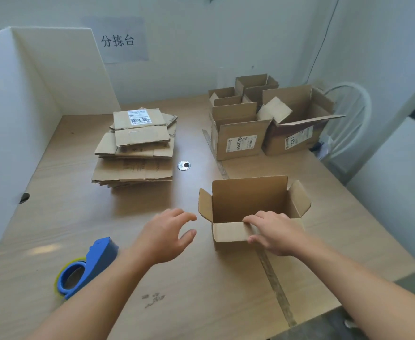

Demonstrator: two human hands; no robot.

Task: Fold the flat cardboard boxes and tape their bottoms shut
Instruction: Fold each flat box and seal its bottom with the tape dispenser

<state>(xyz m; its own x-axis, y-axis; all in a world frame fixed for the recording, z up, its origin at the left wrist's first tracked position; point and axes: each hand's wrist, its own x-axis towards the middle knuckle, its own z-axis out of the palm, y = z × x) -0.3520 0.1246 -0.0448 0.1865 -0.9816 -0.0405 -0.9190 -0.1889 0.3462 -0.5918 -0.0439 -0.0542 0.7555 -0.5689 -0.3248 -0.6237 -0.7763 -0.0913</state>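
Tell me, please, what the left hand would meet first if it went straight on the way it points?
Probably the left side flap of the open brown cardboard box, which the left hand points at; depth is unclear from one view.

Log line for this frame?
right hand: grips near flap of open box | left hand: open, beside box | tape dispenser: on table, unheld | flat boxes: stacked behind

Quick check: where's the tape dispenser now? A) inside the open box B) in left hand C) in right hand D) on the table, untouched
D: the tape dispenser lies on the table, apart from the left hand; the right hand holds the near flap of the box.
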